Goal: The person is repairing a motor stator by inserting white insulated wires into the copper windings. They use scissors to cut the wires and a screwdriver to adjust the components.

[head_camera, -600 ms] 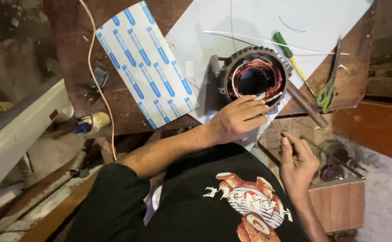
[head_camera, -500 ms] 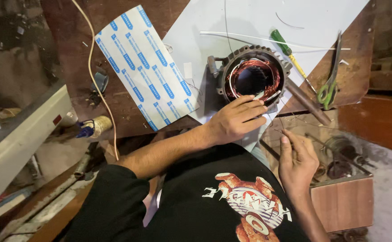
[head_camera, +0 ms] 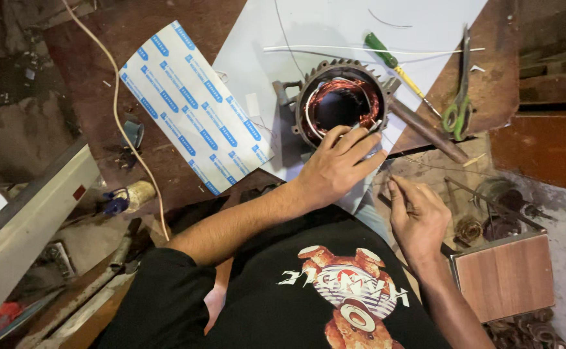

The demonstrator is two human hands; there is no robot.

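The left hand (head_camera: 338, 165) lies with its fingers spread over the near rim of the motor stator (head_camera: 341, 106), a loose grip pressing on the copper windings rather than closing around them, while the right hand (head_camera: 418, 216) hovers just below and to the side, its fingers pinched together, though I cannot tell whether they hold anything. The stator sits on a white sheet (head_camera: 257, 58) on the counter (head_camera: 140, 32), with a green-handled screwdriver (head_camera: 393, 64) and green-handled scissors (head_camera: 459, 106) just beyond it and a blue-striped white sheet (head_camera: 192, 106) well off to its left.
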